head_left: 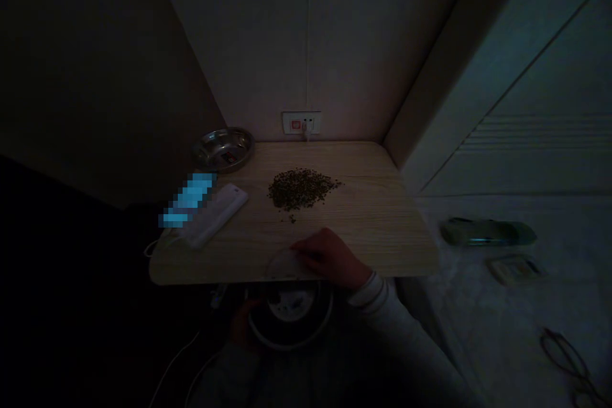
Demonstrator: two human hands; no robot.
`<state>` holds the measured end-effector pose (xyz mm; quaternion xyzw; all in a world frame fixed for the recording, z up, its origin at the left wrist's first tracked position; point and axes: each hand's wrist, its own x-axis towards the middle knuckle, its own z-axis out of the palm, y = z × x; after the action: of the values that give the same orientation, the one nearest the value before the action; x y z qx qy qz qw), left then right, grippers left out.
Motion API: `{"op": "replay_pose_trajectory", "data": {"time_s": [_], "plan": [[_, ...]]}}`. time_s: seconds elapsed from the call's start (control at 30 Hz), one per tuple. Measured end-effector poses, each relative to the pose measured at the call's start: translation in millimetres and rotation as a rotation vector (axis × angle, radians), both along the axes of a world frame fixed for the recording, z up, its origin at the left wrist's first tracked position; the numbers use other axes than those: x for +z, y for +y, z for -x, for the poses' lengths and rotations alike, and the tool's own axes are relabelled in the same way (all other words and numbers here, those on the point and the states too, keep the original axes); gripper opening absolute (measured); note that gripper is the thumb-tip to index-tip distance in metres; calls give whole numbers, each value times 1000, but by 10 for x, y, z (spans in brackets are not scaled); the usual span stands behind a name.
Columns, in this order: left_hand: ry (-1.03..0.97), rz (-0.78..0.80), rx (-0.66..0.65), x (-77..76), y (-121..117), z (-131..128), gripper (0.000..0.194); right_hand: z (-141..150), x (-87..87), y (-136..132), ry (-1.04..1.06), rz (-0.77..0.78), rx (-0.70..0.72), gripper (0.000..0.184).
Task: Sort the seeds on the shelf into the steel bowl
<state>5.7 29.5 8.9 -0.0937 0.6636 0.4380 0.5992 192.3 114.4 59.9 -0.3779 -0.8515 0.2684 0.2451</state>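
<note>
A heap of small dark-brown grains or seeds lies spread on a pale wooden tabletop. My right hand is over the table's front edge, its fingers curled together. By its fingertips shows a faint, pale rounded shape; the dark hides whether it is held. Just below the edge is a round bowl with a light rim, a dark inner wall and a whitish middle with dark specks. My left hand is closed on the bowl's left side.
On the table's left stand a shiny metal bowl, a pixelated glowing screen and a white slab-shaped device with a cable. A wall socket holds a plug. To the right, a green bottle-like object and a small packet lie on a pale surface.
</note>
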Motion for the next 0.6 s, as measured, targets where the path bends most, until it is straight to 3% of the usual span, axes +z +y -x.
{"op": "replay_pose_trajectory", "data": {"time_s": [0.23, 0.43, 0.53, 0.6], "plan": [[-126, -6, -66, -143, -38, 72, 21, 11, 10, -21, -8, -11, 39, 23], [-52, 3, -77, 1, 18, 25, 33, 11, 17, -29, 24, 23, 39, 23], [41, -72, -34, -7, 8, 22, 31, 0, 15, -34, 61, 35, 3, 21], [-25, -90, -38, -34, -3, 27, 25, -11, 9, -38, 96, 62, -38, 20]]}}
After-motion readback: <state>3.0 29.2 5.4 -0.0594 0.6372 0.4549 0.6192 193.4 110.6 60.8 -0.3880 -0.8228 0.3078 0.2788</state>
